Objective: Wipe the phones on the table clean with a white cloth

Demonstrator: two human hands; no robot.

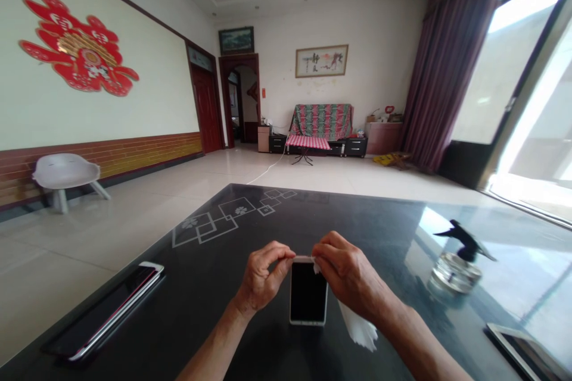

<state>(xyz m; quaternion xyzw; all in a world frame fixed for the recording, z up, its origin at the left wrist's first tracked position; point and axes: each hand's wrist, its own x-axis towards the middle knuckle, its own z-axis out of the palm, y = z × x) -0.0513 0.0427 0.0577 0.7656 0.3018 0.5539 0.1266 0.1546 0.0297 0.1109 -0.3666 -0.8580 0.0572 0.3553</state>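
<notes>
A smartphone [308, 294] with a light frame and a dark screen is held upright in front of me. My left hand [267, 274] pinches its top left corner between thumb and fingers. At the top right corner my right hand [344, 268] is closed on a white tissue [360, 328]. A scrap of the tissue shows against the phone's top edge, and the longer part hangs below the hand. Whether the phone's lower edge rests on the table I cannot tell.
The glossy black table [268, 220] has a printed square pattern. At left lie stacked phones [111, 309]; at right stand a clear spray bottle [458, 271] with a black trigger and another light-framed device [527, 348] at the edge. Beyond are a white chair [67, 172] and a covered seat [322, 122].
</notes>
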